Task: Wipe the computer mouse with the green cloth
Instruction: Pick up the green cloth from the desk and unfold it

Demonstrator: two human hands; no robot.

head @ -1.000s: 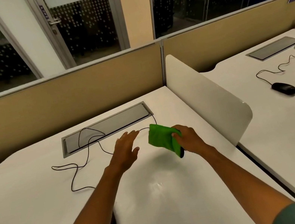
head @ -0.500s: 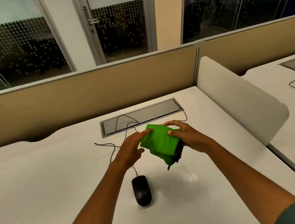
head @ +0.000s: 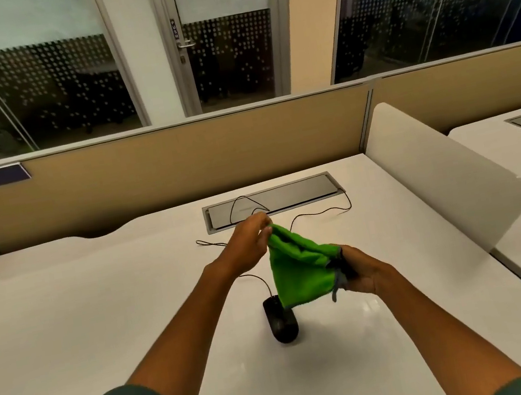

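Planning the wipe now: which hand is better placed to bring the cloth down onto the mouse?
Probably the right hand: it bunches the green microfibre cloth just above the black corded mouse on the white desk. The left hand pinches a far corner.

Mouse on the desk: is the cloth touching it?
No, the green cloth hangs between both hands above the mouse.
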